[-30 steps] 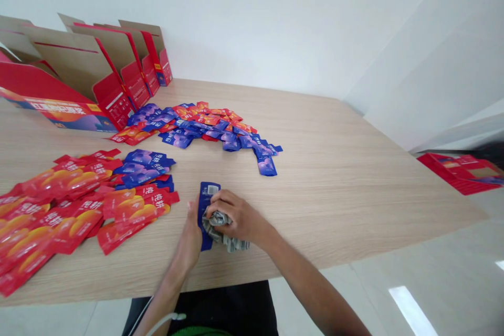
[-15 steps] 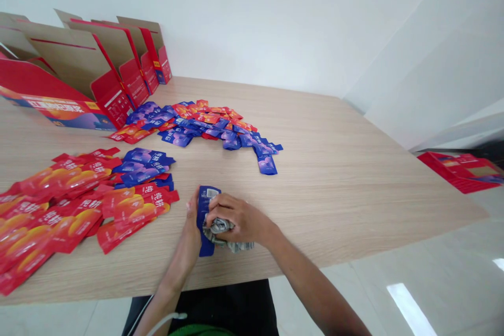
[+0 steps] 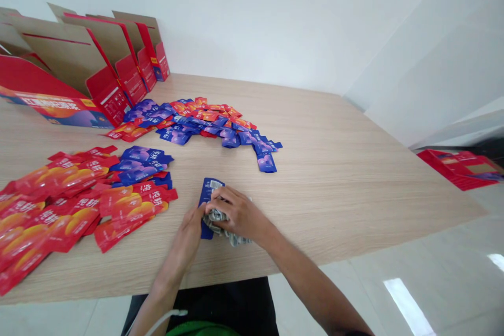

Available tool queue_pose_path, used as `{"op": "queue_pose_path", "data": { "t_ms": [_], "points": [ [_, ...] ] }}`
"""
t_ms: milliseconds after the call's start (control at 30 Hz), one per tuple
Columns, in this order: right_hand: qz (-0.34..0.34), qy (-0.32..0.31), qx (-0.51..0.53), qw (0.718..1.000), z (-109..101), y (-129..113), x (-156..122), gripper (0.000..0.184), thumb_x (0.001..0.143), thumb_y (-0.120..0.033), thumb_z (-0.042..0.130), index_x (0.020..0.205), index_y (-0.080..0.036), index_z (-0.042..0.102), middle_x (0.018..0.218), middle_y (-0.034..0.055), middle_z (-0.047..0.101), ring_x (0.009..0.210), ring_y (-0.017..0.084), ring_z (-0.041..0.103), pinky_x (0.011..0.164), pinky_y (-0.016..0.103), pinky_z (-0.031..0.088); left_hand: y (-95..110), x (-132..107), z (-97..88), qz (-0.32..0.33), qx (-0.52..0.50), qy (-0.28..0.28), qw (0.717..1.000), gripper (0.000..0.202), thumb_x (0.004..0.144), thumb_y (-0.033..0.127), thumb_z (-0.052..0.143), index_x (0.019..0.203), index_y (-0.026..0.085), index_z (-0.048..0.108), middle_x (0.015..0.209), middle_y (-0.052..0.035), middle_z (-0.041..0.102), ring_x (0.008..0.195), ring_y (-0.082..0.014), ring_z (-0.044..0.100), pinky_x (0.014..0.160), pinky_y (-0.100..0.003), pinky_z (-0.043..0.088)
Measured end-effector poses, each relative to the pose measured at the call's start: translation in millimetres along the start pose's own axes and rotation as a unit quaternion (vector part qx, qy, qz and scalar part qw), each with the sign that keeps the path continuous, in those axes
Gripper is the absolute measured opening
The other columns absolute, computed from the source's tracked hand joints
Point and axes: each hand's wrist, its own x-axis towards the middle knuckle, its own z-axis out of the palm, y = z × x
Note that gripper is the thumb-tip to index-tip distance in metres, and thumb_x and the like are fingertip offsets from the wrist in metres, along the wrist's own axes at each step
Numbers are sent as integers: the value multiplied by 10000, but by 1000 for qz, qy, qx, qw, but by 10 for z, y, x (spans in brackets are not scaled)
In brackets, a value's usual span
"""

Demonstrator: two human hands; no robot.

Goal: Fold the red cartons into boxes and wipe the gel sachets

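Note:
A blue sachet (image 3: 207, 192) lies face down on the wooden table (image 3: 334, 178), its barcode end pointing away from me. My right hand (image 3: 236, 215) is closed round a crumpled grey cloth (image 3: 220, 222) and presses it onto the sachet. My left hand (image 3: 191, 233) rests at the sachet's near end, its fingers on the sachet, holding it down.
Red and blue sachets (image 3: 71, 205) are spread at the left. A mixed pile of sachets (image 3: 205, 123) lies further back. Open red cardboard boxes (image 3: 79, 73) stand at the back left. Flat red cartons (image 3: 460, 168) lie on the floor at the right.
The cloth hand has shifted slightly up the sachet. My left hand has moved from the sachet's left side to its near end.

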Motion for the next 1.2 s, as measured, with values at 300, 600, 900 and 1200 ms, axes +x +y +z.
{"op": "queue_pose_path", "data": {
  "t_ms": [300, 600, 900, 1200],
  "points": [
    [133, 40, 26, 990, -36, 30, 40, 229, 907, -61, 755, 1065, -224, 721, 1116, 69, 649, 1072, 234, 663, 1001, 372, 589, 107, -121, -112, 17, 72, -138, 988, 616, 814, 554, 795, 1311, 194, 741, 1367, -127, 756, 1137, -360, 746, 690, -401, 694],
    [167, 108, 163, 966, -174, 84, 38, 272, 946, -162, 627, 1197, -188, 727, 1256, 118, 734, 1219, 254, 698, 1106, 401, 538, 394, -364, -71, -52, 20, -170, 984, 603, 767, 447, 894, 1295, 177, 785, 1047, -152, 820, 929, -360, 804, 471, -297, 588],
    [291, 64, 307, 904, -89, 112, 56, 191, 956, -343, 680, 983, -179, 773, 960, 34, 789, 923, 198, 729, 914, 314, 537, 173, -294, -178, 51, -12, -257, 965, 785, 922, 630, 681, 1558, 175, 609, 1259, -178, 764, 952, -310, 735, 727, -400, 638],
    [359, 99, 481, 794, 62, -17, 101, 275, 830, -459, 783, 894, -216, 670, 853, -16, 670, 781, 157, 616, 780, 262, 500, -161, -200, -50, 320, 350, -104, 874, 761, 1064, 551, 467, 1712, 173, 339, 1406, -200, 547, 1307, -348, 573, 1166, -599, 471]
  ]
}}
